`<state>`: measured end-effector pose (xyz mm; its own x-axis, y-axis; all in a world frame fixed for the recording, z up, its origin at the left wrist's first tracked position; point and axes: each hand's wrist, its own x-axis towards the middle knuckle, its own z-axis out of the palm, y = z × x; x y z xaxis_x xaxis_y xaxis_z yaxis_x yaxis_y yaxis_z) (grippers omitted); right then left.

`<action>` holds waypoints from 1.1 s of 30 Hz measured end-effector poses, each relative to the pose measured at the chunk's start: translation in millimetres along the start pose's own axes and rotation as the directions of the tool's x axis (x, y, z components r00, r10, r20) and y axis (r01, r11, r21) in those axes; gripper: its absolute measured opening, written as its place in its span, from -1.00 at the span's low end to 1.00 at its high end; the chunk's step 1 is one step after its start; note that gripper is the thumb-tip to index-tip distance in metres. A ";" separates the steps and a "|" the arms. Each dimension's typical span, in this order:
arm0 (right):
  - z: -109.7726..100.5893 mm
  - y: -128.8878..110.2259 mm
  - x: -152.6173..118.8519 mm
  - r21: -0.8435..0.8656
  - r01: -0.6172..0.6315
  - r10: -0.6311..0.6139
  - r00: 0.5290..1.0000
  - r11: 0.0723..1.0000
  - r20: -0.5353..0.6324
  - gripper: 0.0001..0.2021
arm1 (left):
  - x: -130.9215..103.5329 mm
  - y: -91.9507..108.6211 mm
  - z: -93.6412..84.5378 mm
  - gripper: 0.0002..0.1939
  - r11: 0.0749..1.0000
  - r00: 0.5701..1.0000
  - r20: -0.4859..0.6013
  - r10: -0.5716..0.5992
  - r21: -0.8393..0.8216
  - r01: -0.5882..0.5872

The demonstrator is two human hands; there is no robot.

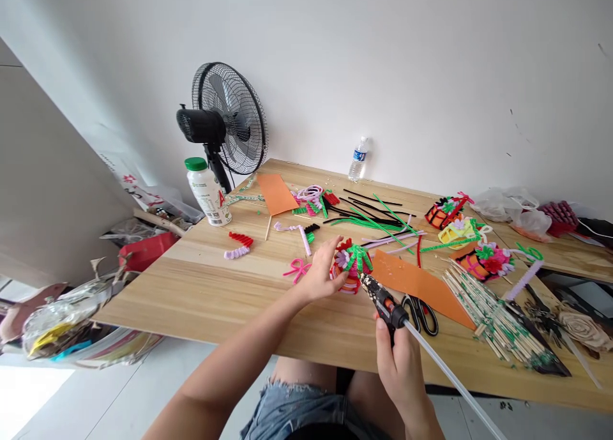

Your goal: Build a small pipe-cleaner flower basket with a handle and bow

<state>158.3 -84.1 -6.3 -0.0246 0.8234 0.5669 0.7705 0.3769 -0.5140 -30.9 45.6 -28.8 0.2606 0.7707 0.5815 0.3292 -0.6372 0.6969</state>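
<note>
My right hand [400, 363] is wrapped round the handle of a black hot glue gun [385, 303], with a long clear glue stick trailing from its back. The gun's nozzle, crusted with glue, points at a small pipe-cleaner flower basket [352, 285] with green, purple and red pieces on top. Beside the basket, my left hand [322, 273] grips its left side, thumb in front and fingers behind. A pink pipe-cleaner bow [297, 271] lies just left of that hand. Black-handled scissors [424, 315] rest partly behind the glue gun.
Several finished pipe-cleaner baskets [457, 231] and a pile of wooden sticks [498, 322] sit on the right. Orange sheets [421, 287], loose black and green pipe cleaners [373, 211], a white bottle [209, 194] and a water bottle [357, 160] are farther back. A fan [230, 117] stands behind the table.
</note>
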 end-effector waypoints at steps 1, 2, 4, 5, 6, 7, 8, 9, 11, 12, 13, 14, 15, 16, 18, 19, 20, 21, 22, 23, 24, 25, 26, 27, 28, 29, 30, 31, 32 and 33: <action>0.2 -0.4 0.1 -0.004 0.006 -0.006 1.000 1.000 -0.003 -0.76 | -0.1 0.0 0.5 -0.18 1.000 1.000 -0.006 0.002 -0.003 -0.002; 0.5 -0.4 0.1 -0.009 0.014 -0.014 1.000 1.000 -0.007 -0.76 | -0.1 0.0 0.8 -0.18 1.000 1.000 -0.012 0.007 -0.008 -0.007; 1.6 0.2 -0.1 -0.026 0.031 -0.032 0.999 0.999 -0.018 -0.75 | -0.4 -0.2 1.0 -0.17 1.000 1.000 -0.015 0.016 -0.014 -0.017; 2.1 0.8 -0.4 -0.038 0.039 -0.040 0.999 0.999 -0.023 -0.75 | -0.5 -0.3 1.0 -0.16 1.000 1.000 -0.012 0.021 -0.016 -0.021; 2.6 1.6 -0.7 -0.053 0.045 -0.047 0.999 0.998 -0.028 -0.74 | -0.6 -0.3 0.8 -0.16 1.000 1.000 -0.006 0.024 -0.016 -0.024; 3.0 2.5 -1.2 -0.069 0.050 -0.052 0.998 0.996 -0.036 -0.73 | -0.8 -0.3 0.6 -0.16 1.000 1.000 0.001 0.026 -0.016 -0.026; 3.3 3.4 -1.6 -0.086 0.053 -0.057 0.997 0.995 -0.044 -0.71 | -0.9 -0.2 0.5 -0.16 0.999 1.000 0.008 0.028 -0.017 -0.028; 3.5 4.3 -2.0 -0.101 0.056 -0.062 0.997 0.993 -0.052 -0.69 | -0.9 -0.1 0.3 -0.15 0.999 0.999 0.014 0.030 -0.018 -0.030; 3.7 5.6 -2.7 -0.122 0.062 -0.070 0.996 0.991 -0.062 -0.65 | -1.0 0.2 0.1 -0.15 0.999 0.999 0.020 0.035 -0.022 -0.034; 3.8 5.9 -2.9 -0.131 0.065 -0.074 0.995 0.989 -0.064 -0.64 | -1.0 0.3 0.1 -0.14 0.999 0.999 0.020 0.036 -0.023 -0.035; 3.9 6.0 -3.0 -0.138 0.069 -0.078 0.995 0.988 -0.067 -0.64 | -1.0 0.3 0.1 -0.14 0.999 0.999 0.020 0.035 -0.024 -0.034; 4.0 5.9 -2.9 -0.146 0.071 -0.082 0.994 0.987 -0.070 -0.64 | -1.0 0.3 0.2 -0.14 0.999 0.999 0.020 0.033 -0.024 -0.032; 4.1 5.5 -2.7 -0.153 0.071 -0.084 0.994 0.986 -0.076 -0.64 | -1.0 0.2 0.2 -0.14 0.999 0.999 0.021 0.031 -0.024 -0.031; 4.3 4.9 -2.4 -0.161 0.072 -0.086 0.993 0.984 -0.081 -0.64 | -1.0 0.1 0.2 -0.14 0.999 0.999 0.022 0.029 -0.025 -0.029; 4.5 3.5 -1.4 -0.170 0.077 -0.093 0.992 0.982 -0.088 -0.64 | -1.1 -0.1 0.1 -0.15 0.999 0.999 0.024 0.026 -0.027 -0.025; 4.6 2.7 -0.9 -0.172 0.081 -0.097 0.991 0.982 -0.087 -0.65 | -1.1 -0.1 0.1 -0.15 0.999 0.999 0.025 0.026 -0.029 -0.025; 4.6 2.0 -0.3 -0.173 0.086 -0.102 0.991 0.981 -0.086 -0.65 | -1.0 -0.2 0.2 -0.15 0.999 0.999 0.026 0.025 -0.031 -0.024; 4.5 1.4 0.2 -0.174 0.091 -0.108 0.990 0.981 -0.087 -0.66 | -1.0 -0.2 0.2 -0.14 0.999 0.999 0.027 0.024 -0.032 -0.024; 4.4 1.0 0.6 -0.174 0.097 -0.113 0.990 0.980 -0.088 -0.67 | -1.0 -0.1 0.3 -0.14 0.999 0.999 0.027 0.023 -0.033 -0.022; 4.2 0.7 0.9 -0.176 0.100 -0.117 0.989 0.979 -0.089 -0.67 | -0.9 0.0 0.3 -0.14 0.999 0.999 0.026 0.022 -0.034 -0.021; 4.1 0.5 1.1 -0.180 0.101 -0.120 0.989 0.978 -0.092 -0.68 | -0.8 0.1 0.3 -0.14 0.999 1.000 0.025 0.019 -0.035 -0.018; 3.9 0.5 1.2 -0.187 0.102 -0.122 0.988 0.977 -0.097 -0.68 | -0.8 0.4 0.3 -0.15 0.999 1.000 0.024 0.014 -0.037 -0.013; 3.7 0.4 1.4 -0.196 0.102 -0.124 0.987 0.975 -0.102 -0.68 | -0.7 0.6 0.2 -0.15 0.999 1.000 0.022 0.008 -0.039 -0.007; 3.5 0.3 1.7 -0.207 0.103 -0.127 0.986 0.973 -0.107 -0.68 | -0.7 1.0 0.0 -0.16 0.999 1.000 0.022 0.005 -0.040 -0.004; 3.2 0.1 2.1 -0.216 0.106 -0.132 0.985 0.971 -0.110 -0.68 | -0.6 1.3 -0.2 -0.17 0.999 1.000 0.022 0.003 -0.040 -0.002; 3.1 -0.2 2.7 -0.221 0.114 -0.142 0.983 0.969 -0.113 -0.69 | -0.5 1.7 -0.4 -0.17 0.999 1.000 0.023 0.005 -0.039 -0.004; 3.0 -0.6 3.4 -0.221 0.125 -0.153 0.981 0.967 -0.115 -0.70 | -0.4 2.1 -0.7 -0.17 0.999 1.000 0.024 0.008 -0.035 -0.007; 3.0 -1.0 4.2 -0.216 0.135 -0.163 0.980 0.967 -0.115 -0.71 | -0.3 2.4 -0.9 -0.16 1.000 1.000 0.024 0.012 -0.029 -0.011; 3.1 -1.5 4.9 -0.208 0.144 -0.170 0.979 0.968 -0.116 -0.72 | -0.2 2.7 -1.1 -0.16 1.000 1.000 0.024 0.016 -0.023 -0.015; 3.3 -1.8 5.5 -0.201 0.148 -0.174 0.977 0.968 -0.119 -0.72 | -0.1 2.9 -1.2 -0.16 1.000 1.000 0.024 0.018 -0.017 -0.018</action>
<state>154.6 -78.8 -4.4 -0.0822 0.6885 0.7205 0.8706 0.4015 -0.2844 -31.1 43.6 -26.3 0.2882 0.7591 0.5837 0.3088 -0.6507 0.6937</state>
